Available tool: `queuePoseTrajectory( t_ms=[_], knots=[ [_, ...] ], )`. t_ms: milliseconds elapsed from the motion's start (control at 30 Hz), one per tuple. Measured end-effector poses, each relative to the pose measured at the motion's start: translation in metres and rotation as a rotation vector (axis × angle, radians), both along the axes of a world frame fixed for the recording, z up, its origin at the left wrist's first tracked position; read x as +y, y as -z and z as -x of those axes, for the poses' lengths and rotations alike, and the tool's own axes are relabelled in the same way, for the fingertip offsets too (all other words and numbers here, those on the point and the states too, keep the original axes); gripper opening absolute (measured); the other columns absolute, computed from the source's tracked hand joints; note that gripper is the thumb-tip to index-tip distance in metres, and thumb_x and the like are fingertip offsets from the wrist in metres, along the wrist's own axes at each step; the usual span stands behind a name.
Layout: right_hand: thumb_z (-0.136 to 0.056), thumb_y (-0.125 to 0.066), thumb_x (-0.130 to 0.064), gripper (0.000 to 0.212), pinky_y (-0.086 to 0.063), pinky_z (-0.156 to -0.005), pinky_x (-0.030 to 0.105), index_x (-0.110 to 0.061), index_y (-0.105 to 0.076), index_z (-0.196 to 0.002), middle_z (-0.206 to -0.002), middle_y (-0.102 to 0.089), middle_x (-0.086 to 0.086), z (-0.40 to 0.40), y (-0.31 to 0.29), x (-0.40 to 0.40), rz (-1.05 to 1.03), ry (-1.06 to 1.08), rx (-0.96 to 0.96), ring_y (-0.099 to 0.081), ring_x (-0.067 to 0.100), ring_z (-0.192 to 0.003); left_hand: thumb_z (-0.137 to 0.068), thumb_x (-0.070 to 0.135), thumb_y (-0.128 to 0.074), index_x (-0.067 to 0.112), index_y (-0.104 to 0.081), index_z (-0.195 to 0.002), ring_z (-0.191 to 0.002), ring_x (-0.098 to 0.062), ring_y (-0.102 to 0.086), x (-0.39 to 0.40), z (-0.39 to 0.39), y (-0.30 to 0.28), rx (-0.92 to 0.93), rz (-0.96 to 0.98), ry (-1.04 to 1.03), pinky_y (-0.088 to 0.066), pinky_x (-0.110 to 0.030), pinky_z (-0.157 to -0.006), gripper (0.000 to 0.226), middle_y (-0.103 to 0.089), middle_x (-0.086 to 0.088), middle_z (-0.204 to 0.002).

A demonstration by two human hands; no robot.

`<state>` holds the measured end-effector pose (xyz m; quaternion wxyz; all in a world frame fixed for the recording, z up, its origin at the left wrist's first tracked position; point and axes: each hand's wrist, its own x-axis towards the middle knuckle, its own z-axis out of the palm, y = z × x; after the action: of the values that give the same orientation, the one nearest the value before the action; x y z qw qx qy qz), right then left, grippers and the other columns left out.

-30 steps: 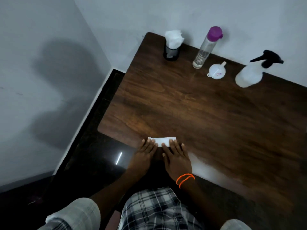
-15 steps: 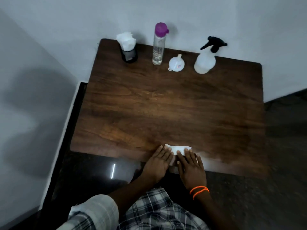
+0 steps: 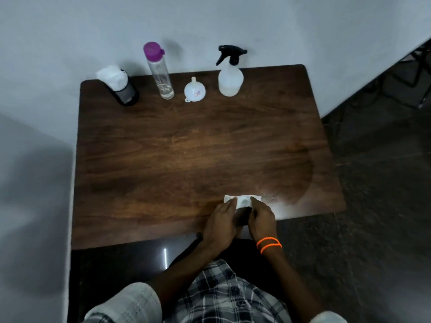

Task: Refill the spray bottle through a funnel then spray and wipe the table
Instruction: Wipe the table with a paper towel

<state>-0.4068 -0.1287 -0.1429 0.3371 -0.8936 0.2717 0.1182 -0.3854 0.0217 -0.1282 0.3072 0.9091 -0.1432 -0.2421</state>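
1. Under the fingertips of both hands, near the desk's (image 3: 163, 159) front edge: a white tissue (image 3: 242, 200), folded and lying flat.
2. Left hand (image 3: 220, 223): fingers together, pinching the tissue's left end.
3. Right hand (image 3: 262, 219): fingers together, pinching the tissue's right part; orange bands (image 3: 269, 244) at the wrist.
4. Just right of the fingers: a damp, shiny patch (image 3: 279, 194) on the wood.
5. Well beyond the fingers, in a row at the far edge, left to right: tissue holder (image 3: 122, 88), clear bottle (image 3: 159, 71) with purple cap, white funnel (image 3: 194, 90), spray bottle (image 3: 231, 74) with black trigger head.
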Motion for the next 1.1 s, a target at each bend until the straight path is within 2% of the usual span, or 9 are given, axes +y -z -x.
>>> queuePoseTrajectory(
  t_ms=[133, 233, 333, 433, 567, 633, 733, 900, 1100],
  knots=[
    [-0.086, -0.056, 0.007, 0.038, -0.034, -0.100, 0.019, -0.001, -0.071, -0.120, -0.121, -0.070, 0.018, -0.011, -0.002, 0.011, -0.073, 0.094, -0.040, -0.061, 0.035, -0.118, -0.085, 0.009, -0.051, 0.007, -0.048, -0.151, -0.130, -0.032, -0.058, -0.007, -0.008, 0.018, 0.123, 0.095, -0.236, -0.039, -0.026, -0.106, 0.066, -0.059, -0.016, -0.145],
    [-0.084, -0.059, -0.001, 0.030, -0.049, -0.093, 0.027, -0.008, -0.078, -0.106, -0.108, -0.076, 0.013, -0.021, -0.006, 0.020, -0.154, 0.094, -0.054, -0.069, 0.031, -0.104, -0.087, -0.002, -0.060, 0.008, -0.058, -0.144, -0.126, -0.025, -0.063, -0.013, -0.018, 0.025, 0.154, 0.141, -0.283, -0.038, -0.017, -0.102, 0.058, -0.066, -0.012, -0.136],
    [-0.089, -0.068, -0.014, 0.018, -0.052, -0.086, 0.028, -0.018, -0.080, -0.101, -0.102, -0.078, 0.010, -0.031, -0.009, 0.029, -0.202, 0.183, 0.042, -0.071, 0.027, -0.099, -0.083, -0.013, -0.054, 0.006, -0.061, -0.140, -0.132, -0.021, -0.058, -0.021, -0.026, 0.029, 0.250, 0.188, -0.372, -0.035, -0.012, -0.105, 0.060, -0.061, -0.009, -0.141],
    [-0.083, -0.067, 0.001, 0.026, -0.054, -0.082, 0.029, -0.018, -0.081, -0.094, -0.094, -0.079, 0.012, -0.041, -0.005, 0.031, -0.445, 0.374, 0.137, -0.072, 0.026, -0.094, -0.088, -0.019, -0.054, -0.005, -0.056, -0.139, -0.120, -0.019, -0.060, -0.023, -0.037, 0.030, 0.405, 0.271, -0.540, -0.044, -0.003, -0.085, 0.053, -0.061, -0.006, -0.133],
    [-0.087, -0.047, 0.024, 0.033, -0.056, -0.056, 0.019, 0.003, -0.071, -0.095, -0.065, -0.074, 0.006, -0.053, -0.002, 0.025, -0.894, 0.659, 0.077, -0.069, 0.014, -0.060, -0.093, -0.010, -0.063, -0.009, -0.053, -0.139, -0.114, -0.021, -0.060, -0.018, -0.059, 0.033, 0.443, 0.399, -0.606, -0.049, -0.022, -0.092, 0.048, -0.062, -0.022, -0.134],
    [-0.092, -0.048, 0.020, 0.029, -0.056, -0.057, 0.016, 0.000, -0.069, -0.095, -0.069, -0.074, 0.004, -0.061, -0.013, 0.020, -0.959, 0.645, 0.047, -0.067, 0.014, -0.064, -0.090, -0.003, -0.073, -0.007, -0.059, -0.133, -0.106, -0.019, -0.062, -0.017, -0.071, 0.028, 0.469, 0.465, -0.645, -0.052, -0.020, -0.086, 0.046, -0.067, -0.015, -0.124],
    [-0.093, -0.048, 0.015, 0.027, -0.057, -0.066, 0.020, -0.002, -0.068, -0.100, -0.079, -0.073, 0.007, -0.076, -0.032, 0.009, -1.077, 0.578, 0.009, -0.066, 0.015, -0.074, -0.082, 0.011, -0.082, -0.002, -0.071, -0.115, -0.089, -0.018, -0.068, -0.019, -0.088, 0.018, 0.490, 0.553, -0.610, -0.056, -0.034, -0.082, 0.038, -0.075, -0.015, -0.107],
    [-0.094, -0.053, 0.007, 0.024, -0.055, -0.049, 0.021, -0.009, -0.069, -0.087, -0.062, -0.071, 0.002, -0.111, -0.062, -0.019, -1.031, 0.723, -0.091, -0.065, 0.011, -0.052, -0.093, -0.008, -0.066, -0.003, -0.068, -0.117, -0.066, -0.003, -0.070, -0.043, -0.127, -0.015, 0.536, 0.647, -0.654, -0.060, -0.028, -0.071, 0.025, -0.073, -0.011, -0.092],
    [-0.096, -0.062, -0.013, 0.009, -0.054, -0.059, 0.030, -0.013, -0.070, -0.092, -0.079, -0.068, 0.007, -0.138, -0.087, -0.064, -1.001, 0.646, -0.033, -0.064, 0.022, -0.072, -0.097, -0.002, -0.064, -0.003, -0.063, -0.120, -0.079, -0.015, -0.073, -0.082, -0.170, -0.046, 0.647, 0.759, -0.567, -0.062, -0.026, -0.072, 0.023, -0.073, -0.011, -0.097]
  ],
)
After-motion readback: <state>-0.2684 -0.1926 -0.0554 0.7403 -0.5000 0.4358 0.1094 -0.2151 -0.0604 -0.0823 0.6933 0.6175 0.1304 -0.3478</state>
